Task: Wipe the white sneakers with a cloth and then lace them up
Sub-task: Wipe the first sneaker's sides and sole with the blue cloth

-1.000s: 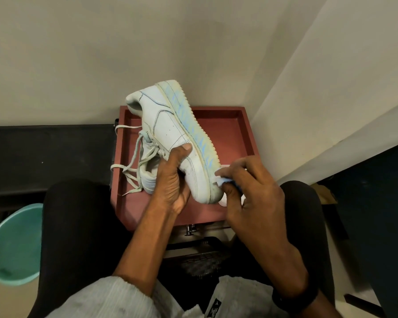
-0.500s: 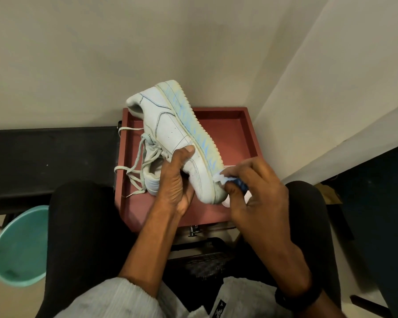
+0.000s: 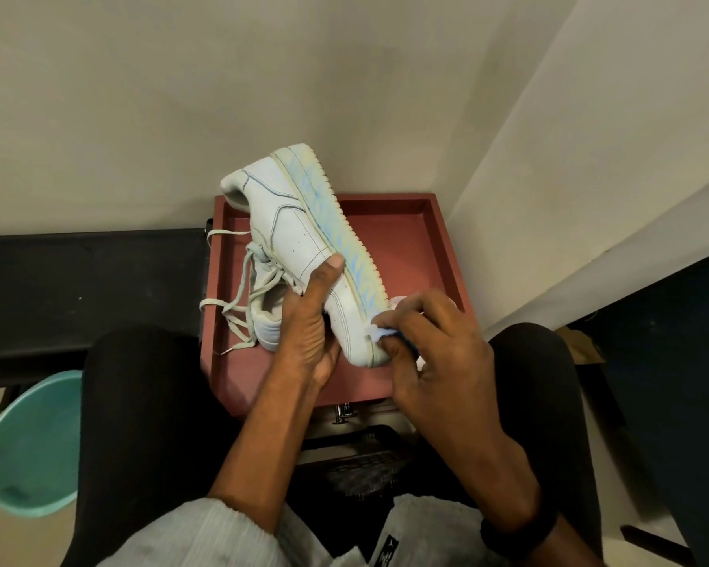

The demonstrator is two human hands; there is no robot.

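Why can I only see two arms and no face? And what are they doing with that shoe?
The camera sits on the person's head and looks down. So you see what they see: their own arms and knees. There is only this one view.

The left hand holds a white sneaker tipped on its side over a red tray. The thumb lies on the sneaker's side.

The right hand pinches a small cloth and presses it against the toe end of the sneaker, which looks like wiping.

The laces hang loose and are not yet done up.

A green tub stands on the floor at the left.
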